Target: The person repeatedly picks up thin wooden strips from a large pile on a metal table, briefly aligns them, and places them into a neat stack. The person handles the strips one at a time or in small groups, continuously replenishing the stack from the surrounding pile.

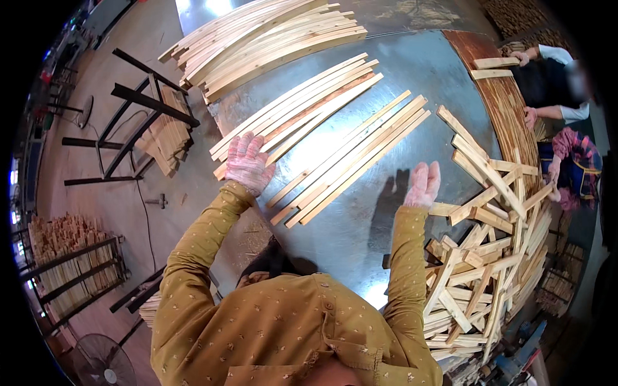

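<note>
My left hand (pixel 250 166), in a pinkish-white knit glove, lies over the near ends of a group of long pale wooden strips (pixel 302 106). Its fingers are stretched out across the strips, not wrapped round them. A second group of narrow wooden strips (pixel 360 161) lies slantwise on the metal tabletop (pixel 351 248), between my two hands. My right hand (pixel 422 185), gloved alike, is held over the table to the right of that group, fingers extended and nothing visible in them. Its shadow falls on the metal to its left.
A large stack of strips (pixel 270 45) occupies the far left of the table. Jumbled short wood pieces (pixel 483 257) pile up at right. Beyond the brown board (pixel 496 96), two people handle wood. Left of the table stand a black metal frame (pixel 138 96), a wood-filled rack (pixel 77 270) and a fan (pixel 103 363).
</note>
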A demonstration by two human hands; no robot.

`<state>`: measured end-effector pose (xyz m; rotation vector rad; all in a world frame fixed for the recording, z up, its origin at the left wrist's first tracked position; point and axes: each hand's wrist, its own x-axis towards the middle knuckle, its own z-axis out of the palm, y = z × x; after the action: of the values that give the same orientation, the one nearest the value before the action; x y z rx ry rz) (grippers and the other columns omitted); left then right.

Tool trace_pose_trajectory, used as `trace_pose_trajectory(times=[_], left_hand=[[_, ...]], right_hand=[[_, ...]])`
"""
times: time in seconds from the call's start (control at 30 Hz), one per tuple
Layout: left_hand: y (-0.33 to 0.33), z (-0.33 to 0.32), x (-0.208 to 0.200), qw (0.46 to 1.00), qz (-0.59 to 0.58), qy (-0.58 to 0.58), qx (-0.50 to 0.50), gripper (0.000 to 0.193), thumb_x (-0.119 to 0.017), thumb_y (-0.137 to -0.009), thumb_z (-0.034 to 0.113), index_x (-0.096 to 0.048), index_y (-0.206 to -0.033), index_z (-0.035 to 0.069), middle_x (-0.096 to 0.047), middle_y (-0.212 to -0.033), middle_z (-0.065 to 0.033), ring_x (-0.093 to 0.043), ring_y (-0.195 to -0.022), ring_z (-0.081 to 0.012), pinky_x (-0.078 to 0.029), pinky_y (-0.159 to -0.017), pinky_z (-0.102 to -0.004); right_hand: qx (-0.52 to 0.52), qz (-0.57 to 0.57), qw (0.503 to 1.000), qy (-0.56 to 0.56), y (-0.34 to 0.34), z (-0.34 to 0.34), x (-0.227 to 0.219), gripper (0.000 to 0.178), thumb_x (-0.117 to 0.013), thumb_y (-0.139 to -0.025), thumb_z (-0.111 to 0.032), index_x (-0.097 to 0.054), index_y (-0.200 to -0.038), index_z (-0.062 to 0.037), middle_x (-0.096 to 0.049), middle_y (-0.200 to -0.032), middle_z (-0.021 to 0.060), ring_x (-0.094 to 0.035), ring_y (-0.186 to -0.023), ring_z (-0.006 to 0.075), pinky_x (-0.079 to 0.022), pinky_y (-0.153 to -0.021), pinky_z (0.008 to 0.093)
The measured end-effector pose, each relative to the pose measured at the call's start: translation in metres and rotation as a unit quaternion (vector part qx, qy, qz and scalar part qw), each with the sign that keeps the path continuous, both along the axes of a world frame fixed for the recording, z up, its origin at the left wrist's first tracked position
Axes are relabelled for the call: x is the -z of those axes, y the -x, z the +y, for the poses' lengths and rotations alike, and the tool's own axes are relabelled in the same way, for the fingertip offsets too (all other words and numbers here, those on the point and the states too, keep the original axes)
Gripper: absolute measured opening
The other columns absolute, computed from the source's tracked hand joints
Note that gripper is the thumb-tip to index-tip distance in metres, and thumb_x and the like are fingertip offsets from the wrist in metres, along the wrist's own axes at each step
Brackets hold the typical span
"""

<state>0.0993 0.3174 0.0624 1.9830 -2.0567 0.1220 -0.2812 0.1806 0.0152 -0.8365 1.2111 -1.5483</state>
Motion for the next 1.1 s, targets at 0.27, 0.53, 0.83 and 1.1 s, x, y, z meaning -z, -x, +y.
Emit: trace_pose_trajectory(times=[0.27,0.53,0.83,1.1], left_hand=[[-0.006,-0.026,0.001,0.992,-0.034,-0.12,-0.018,0.038,-0.072,-0.078,0.037,-0.071,-0.097,0.005,-0.046,-0.143,-0.0139,-0.031,-0.139,-0.0393,-0.024,-0.116,-0.0529],[-0.012,-0.054,-0.02,0.951,-0.037,-0.269,-0.146,0.115,-0.078,-0.069,0.054,-0.015,-0.156,0.013,-0.019,-0.158,-0.0257,-0.026,-0.144,-0.0402,-0.021,-0.117,-0.0515],[-0.011,-0.055,-0.041,0.922,0.095,-0.349,-0.14,0.103,-0.075,-0.075,0.049,-0.021,-0.156,0.017,-0.027,-0.157,-0.0215,-0.03,-0.144,-0.0374,-0.027,-0.116,-0.0438],[-0.014,0.04,-0.034,0.593,0.794,-0.136,-0.008,0.107,-0.079,-0.071,0.037,-0.02,-0.153,-0.001,-0.036,-0.15,-0.0195,-0.037,-0.138,-0.0309,-0.03,-0.114,-0.0392]], right_hand=[[0.033,0.037,0.995,-0.088,0.003,0.066,0.0,0.056,-0.06,-0.097,-0.012,-0.037,-0.146,0.0008,-0.054,-0.131,0.0116,-0.056,-0.116,0.0198,-0.045,-0.103,0.0345],[0.036,0.072,0.994,-0.075,-0.013,0.097,0.016,0.053,-0.057,-0.099,-0.012,-0.037,-0.146,0.0021,-0.053,-0.134,0.0128,-0.055,-0.116,0.0202,-0.043,-0.104,0.0318],[0.041,0.071,0.992,-0.099,-0.045,0.144,0.009,0.051,-0.058,-0.098,-0.013,-0.041,-0.143,0.0017,-0.057,-0.126,0.0114,-0.057,-0.111,0.0198,-0.048,-0.098,0.0329],[0.022,0.106,0.994,-0.019,-0.039,0.135,0.0,0.047,-0.053,-0.099,-0.01,-0.042,-0.143,0.002,-0.058,-0.123,0.0107,-0.057,-0.102,0.0163,-0.048,-0.095,0.0288]])
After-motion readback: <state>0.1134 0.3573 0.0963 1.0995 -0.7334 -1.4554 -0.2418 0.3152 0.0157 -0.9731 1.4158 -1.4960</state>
